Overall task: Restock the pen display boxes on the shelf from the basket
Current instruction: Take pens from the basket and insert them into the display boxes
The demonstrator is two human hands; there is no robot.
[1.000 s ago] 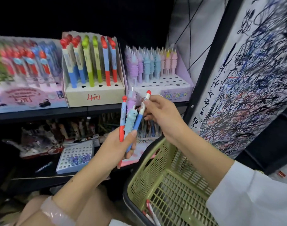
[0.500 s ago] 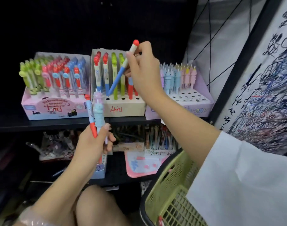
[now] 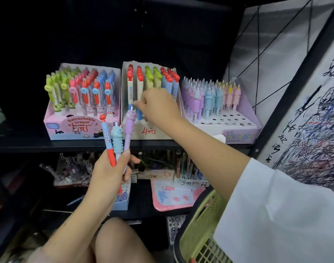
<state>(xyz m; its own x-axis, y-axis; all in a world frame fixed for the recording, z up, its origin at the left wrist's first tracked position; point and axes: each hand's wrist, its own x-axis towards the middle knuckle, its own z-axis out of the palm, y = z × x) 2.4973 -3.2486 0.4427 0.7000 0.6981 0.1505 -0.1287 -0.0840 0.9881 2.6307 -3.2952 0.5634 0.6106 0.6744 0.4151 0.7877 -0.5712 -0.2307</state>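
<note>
Both hands work the shelf (image 3: 86, 144): right hand (image 3: 158, 106), fingers curled, reaches into the middle display box (image 3: 151, 132) and appears to pinch a blue pen (image 3: 139, 115) standing nearly upright in its front row; how firm the hold is I cannot tell. Left hand (image 3: 109, 169) grips three spare pens upright, caps up: a red-and-blue pen (image 3: 107, 139), a teal unicorn pen (image 3: 117, 138) and a purple unicorn pen (image 3: 128, 128). Up and to their right waits the unicorn box (image 3: 238, 136), its front holes bare and nearer my right hand. At lower right sits the green basket (image 3: 204, 224).
</note>
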